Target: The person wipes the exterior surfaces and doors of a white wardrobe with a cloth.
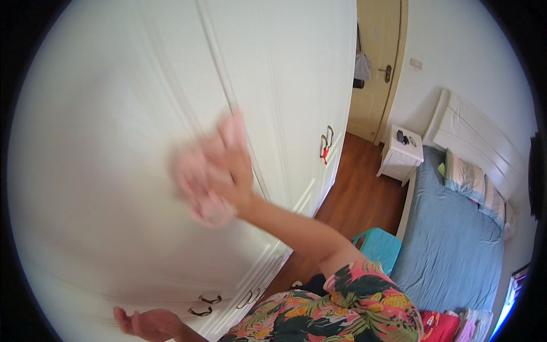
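My right hand (239, 179) is shut on a pink cloth (209, 213), pressed to or close against the white wardrobe door (128, 141). Hand and cloth are blurred, and the fingers are partly hidden by the cloth. My right arm reaches out in front of me at an upward slant. At the lower left, my left hand (149, 322) is close to the door's lower part, empty, with its fingers loosely bent and apart. Two curved metal handles (205, 305) sit just right of that hand.
Farther along the wardrobe, another pair of handles (327, 141) carries a red tag (325, 156). A turquoise plastic stool (380, 248) stands on the wood floor (363, 188) beside the bed (448, 243). Behind are a white nightstand (399, 158) and a door (376, 102). Folded clothes (440, 327) lie at lower right.
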Demonstrator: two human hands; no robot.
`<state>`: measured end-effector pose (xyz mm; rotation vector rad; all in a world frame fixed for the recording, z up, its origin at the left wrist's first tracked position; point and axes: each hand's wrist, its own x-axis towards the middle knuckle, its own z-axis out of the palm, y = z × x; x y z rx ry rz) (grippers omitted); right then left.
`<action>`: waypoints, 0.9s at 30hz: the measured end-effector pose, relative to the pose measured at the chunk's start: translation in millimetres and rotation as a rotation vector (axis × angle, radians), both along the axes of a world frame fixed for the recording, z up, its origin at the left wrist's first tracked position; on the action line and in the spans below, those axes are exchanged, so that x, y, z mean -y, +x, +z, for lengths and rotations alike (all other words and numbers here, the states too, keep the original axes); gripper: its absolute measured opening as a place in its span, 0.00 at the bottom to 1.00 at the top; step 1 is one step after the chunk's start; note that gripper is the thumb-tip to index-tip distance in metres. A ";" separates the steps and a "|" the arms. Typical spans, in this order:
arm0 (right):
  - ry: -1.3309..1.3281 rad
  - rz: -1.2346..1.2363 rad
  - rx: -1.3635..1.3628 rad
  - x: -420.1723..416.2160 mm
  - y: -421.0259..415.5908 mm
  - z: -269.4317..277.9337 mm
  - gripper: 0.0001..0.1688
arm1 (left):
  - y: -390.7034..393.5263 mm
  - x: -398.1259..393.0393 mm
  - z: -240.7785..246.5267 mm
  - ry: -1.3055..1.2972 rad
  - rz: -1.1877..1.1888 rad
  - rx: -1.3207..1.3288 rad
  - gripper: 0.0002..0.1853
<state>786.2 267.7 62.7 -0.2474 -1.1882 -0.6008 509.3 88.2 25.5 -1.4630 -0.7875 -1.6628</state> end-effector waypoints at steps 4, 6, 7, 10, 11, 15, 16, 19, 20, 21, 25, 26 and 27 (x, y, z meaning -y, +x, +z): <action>-0.671 0.079 0.149 74.6 32.9 -209.1 0.26 | 45.2 -22.6 6.0 -0.138 -0.207 -0.212 0.20; -1.195 0.239 -0.137 106.1 40.5 -258.0 0.24 | 68.3 -36.0 3.6 -0.232 -0.235 -0.279 0.18; -1.476 0.310 -0.368 119.4 41.9 -269.6 0.21 | 80.0 -42.3 1.9 -0.271 -0.244 -0.308 0.17; -1.505 0.491 -1.024 93.5 72.9 -336.5 0.19 | 123.4 -60.2 1.4 -0.404 -0.174 -0.447 0.16; -1.365 0.487 -1.074 77.4 84.1 -356.7 0.19 | 134.6 -69.2 -4.2 -0.372 -0.074 -0.484 0.17; -1.221 -0.096 -0.681 7.8 127.7 -318.1 0.17 | 153.9 -92.1 -19.2 -0.294 0.148 -0.485 0.20; -1.145 -0.194 -0.508 1.6 133.5 -300.8 0.14 | 152.3 -91.8 -21.5 -0.290 0.158 -0.456 0.20; -0.936 -0.181 -0.255 4.9 147.6 -227.5 0.18 | 153.5 -92.4 -23.7 -0.261 0.200 -0.440 0.21; -0.861 -0.189 -0.211 2.5 153.8 -199.6 0.19 | 158.1 -94.0 -23.5 -0.256 0.192 -0.424 0.21; -0.785 -0.191 -0.166 0.4 157.6 -168.9 0.21 | 160.8 -95.1 -23.1 -0.252 0.188 -0.409 0.21; -0.353 -0.208 -0.011 -24.3 167.7 8.4 0.21 | 164.6 -89.0 -28.7 -0.318 0.179 -0.320 0.19; -0.204 -0.183 -0.030 -40.9 163.0 57.8 0.21 | 169.5 -87.0 -29.3 -0.327 0.196 -0.277 0.18; -0.059 -0.175 0.016 -42.9 163.7 116.4 0.19 | 179.8 -88.1 -28.7 -0.336 0.207 -0.235 0.17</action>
